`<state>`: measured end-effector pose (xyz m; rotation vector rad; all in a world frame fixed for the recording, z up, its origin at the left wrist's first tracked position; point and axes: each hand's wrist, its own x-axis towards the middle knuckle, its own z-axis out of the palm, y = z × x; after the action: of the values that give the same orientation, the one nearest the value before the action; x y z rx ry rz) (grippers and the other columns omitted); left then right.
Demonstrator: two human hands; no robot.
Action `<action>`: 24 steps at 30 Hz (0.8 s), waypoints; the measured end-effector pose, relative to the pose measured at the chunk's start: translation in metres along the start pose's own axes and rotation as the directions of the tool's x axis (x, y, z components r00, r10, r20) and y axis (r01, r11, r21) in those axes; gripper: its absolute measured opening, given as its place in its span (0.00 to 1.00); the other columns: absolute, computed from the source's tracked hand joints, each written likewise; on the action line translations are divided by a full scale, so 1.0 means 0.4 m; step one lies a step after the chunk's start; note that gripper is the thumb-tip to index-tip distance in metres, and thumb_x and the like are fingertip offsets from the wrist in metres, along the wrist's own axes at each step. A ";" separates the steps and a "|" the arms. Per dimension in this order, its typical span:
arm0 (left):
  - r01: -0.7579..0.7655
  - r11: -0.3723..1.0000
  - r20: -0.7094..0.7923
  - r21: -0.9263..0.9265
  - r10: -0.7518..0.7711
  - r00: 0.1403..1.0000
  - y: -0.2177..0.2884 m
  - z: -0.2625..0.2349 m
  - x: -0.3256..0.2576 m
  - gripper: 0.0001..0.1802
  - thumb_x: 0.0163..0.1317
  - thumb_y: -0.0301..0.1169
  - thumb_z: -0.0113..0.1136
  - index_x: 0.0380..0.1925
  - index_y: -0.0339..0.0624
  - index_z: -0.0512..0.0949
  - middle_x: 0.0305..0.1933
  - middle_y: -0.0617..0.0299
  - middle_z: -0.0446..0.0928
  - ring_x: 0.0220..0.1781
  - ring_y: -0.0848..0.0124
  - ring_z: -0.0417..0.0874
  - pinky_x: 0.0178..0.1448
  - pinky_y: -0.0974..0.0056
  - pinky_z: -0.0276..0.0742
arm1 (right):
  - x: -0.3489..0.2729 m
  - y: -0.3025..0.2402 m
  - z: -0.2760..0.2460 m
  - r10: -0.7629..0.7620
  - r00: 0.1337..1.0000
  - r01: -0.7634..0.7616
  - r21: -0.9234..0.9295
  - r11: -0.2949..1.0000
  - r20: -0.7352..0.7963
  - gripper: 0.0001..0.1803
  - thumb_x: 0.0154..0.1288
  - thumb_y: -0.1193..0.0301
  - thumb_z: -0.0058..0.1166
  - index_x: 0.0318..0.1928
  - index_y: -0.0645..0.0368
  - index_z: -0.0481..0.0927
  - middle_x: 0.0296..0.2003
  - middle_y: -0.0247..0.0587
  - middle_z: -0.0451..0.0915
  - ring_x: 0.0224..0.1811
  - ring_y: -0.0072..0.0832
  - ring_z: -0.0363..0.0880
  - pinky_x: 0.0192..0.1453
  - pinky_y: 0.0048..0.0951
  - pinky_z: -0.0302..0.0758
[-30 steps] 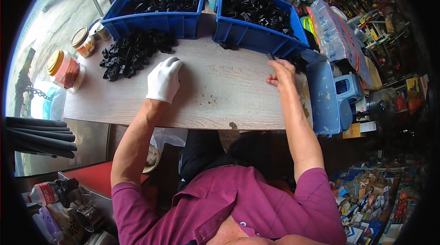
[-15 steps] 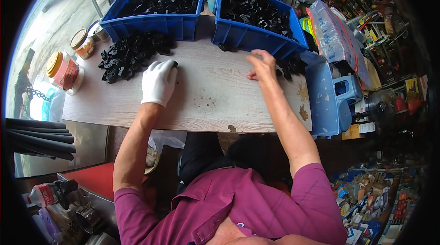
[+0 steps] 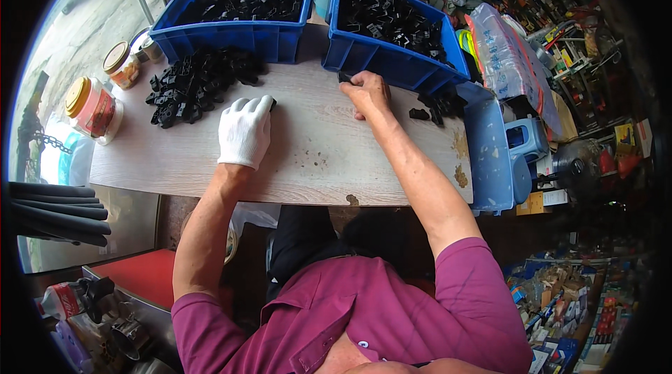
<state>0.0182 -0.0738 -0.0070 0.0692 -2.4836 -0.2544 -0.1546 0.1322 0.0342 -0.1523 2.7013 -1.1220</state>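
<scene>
My left hand [image 3: 244, 132], in a white knitted glove, rests on the table with its fingers closed round a small black part [image 3: 273, 104]. Only the end of that part shows at the fingertips. My bare right hand [image 3: 369, 94] is at the front of the right blue bin [image 3: 381, 69], its thumb and fingers pinching another small black part [image 3: 343, 77]. Beyond my left hand lies a pile of black parts [image 3: 189, 90]. A smaller heap of black parts [image 3: 445, 106] lies to the right of my right hand.
A left blue bin [image 3: 231, 41] full of black parts stands behind the pile. Jars with yellow lids [image 3: 94, 109] line the left edge of the wood-grain table [image 3: 301, 178]. A blue plastic stool [image 3: 488, 157] adjoins the right edge; crowded shelves lie beyond.
My right hand has moved left along the bin's front and closed on the black part lying there. My left hand has shifted slightly and still holds its part.
</scene>
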 end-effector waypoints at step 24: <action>0.225 0.808 -0.002 -0.545 -0.270 0.963 0.053 0.039 0.002 0.14 0.64 0.30 0.65 0.50 0.42 0.85 0.47 0.51 0.87 0.50 0.50 0.86 0.56 0.54 0.81 | -0.129 0.006 0.015 -0.061 0.963 -0.020 0.294 0.956 0.264 0.17 0.61 0.69 0.66 0.50 0.60 0.83 0.25 0.39 0.81 0.16 0.24 0.77 0.18 0.29 0.79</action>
<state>0.0084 -0.0504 -0.0143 0.1635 -2.2279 -1.0382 -0.1033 0.1390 0.0364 -0.2647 2.2705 -1.3828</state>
